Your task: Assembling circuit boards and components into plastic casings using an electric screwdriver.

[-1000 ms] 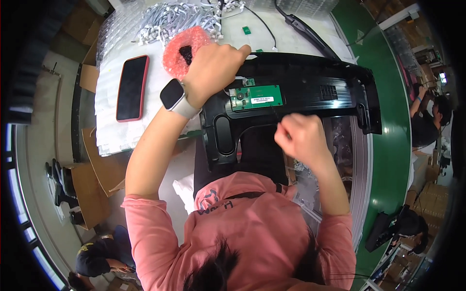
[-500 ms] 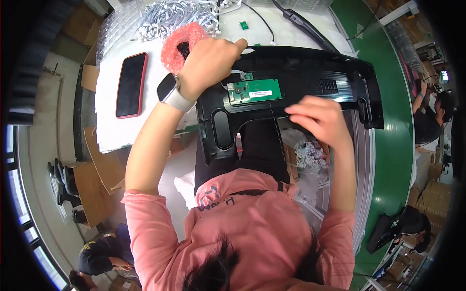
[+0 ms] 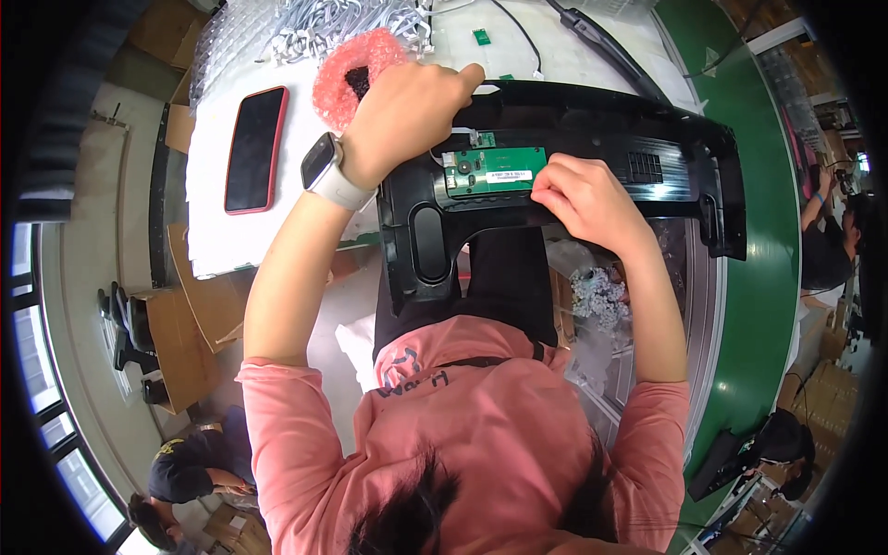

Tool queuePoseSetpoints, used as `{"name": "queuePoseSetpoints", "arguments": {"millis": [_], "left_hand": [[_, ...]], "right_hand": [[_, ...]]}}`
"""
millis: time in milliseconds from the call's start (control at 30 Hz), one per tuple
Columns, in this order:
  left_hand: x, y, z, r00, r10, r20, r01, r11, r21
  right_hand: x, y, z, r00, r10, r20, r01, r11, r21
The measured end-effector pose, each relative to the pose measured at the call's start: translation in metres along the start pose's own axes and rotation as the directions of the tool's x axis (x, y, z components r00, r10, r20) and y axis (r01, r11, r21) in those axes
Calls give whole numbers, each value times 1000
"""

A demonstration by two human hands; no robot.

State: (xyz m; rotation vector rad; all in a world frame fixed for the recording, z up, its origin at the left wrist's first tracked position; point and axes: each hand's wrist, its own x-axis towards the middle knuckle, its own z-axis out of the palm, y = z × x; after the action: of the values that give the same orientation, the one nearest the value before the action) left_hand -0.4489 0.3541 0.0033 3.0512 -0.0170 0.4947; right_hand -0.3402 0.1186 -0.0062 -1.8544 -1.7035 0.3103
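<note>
The person in the pink top is leaning over a large black plastic housing [image 3: 573, 176] that is lying across the desk [image 3: 231, 231] edge and their lap. Their left hand [image 3: 402, 116], a smartwatch [image 3: 324, 171] on that wrist, is gripping the housing's upper rim, fingers curled over it. Their right hand [image 3: 587, 199] is pressing down beside the green circuit board [image 3: 495, 171] seated in the housing, fingertips touching its right end; whether it is pinching something small I cannot tell. Just behind the left hand a wad of pink bubble wrap [image 3: 347, 65] is cradling a dark object, probably a small part. A red-cased phone [image 3: 254, 148] is lying flat to the left, near a heap of white cables [image 3: 342, 18]. Below the right forearm, a clear bag [image 3: 597, 296] is holding small pale pieces.
</note>
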Motion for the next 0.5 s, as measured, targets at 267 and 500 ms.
{"name": "queuePoseSetpoints", "arguments": {"millis": [267, 500], "left_hand": [[-20, 4, -32, 896, -152, -418, 27, 957, -289], [-84, 16, -65, 743, -639, 197, 667, 688, -285]], "right_hand": [[-6, -6, -3, 989, -150, 7, 147, 956, -255], [-79, -21, -45, 986, -87, -145, 138, 909, 392]]}}
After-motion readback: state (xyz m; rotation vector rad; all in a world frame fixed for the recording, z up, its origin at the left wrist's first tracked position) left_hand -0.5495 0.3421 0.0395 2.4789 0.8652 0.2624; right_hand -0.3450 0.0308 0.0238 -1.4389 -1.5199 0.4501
